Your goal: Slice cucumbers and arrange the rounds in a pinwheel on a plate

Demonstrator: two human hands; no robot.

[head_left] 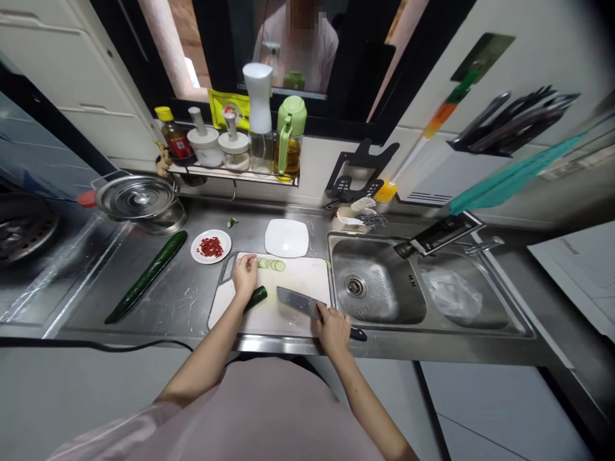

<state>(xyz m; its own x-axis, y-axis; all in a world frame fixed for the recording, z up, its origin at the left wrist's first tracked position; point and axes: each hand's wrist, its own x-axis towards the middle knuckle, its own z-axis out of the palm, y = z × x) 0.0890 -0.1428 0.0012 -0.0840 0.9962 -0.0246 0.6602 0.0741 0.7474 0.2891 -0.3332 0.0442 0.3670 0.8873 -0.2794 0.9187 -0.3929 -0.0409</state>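
Observation:
My right hand is wrapped around the black handle of a kitchen knife. The broad blade points left, low over the white cutting board. My left hand is at the board's upper left, its fingers drawn together at the left end of a row of cucumber slices. Whether a slice is between those fingertips is hidden. A cut piece of cucumber lies on the board between my left wrist and the blade, partly covered by my forearm.
Left of the board lie a whole cucumber and a white plate of chopped red pieces. Behind it are a white square dish and cucumber scraps. A sink adjoins on the right; a lidded pot stands far left.

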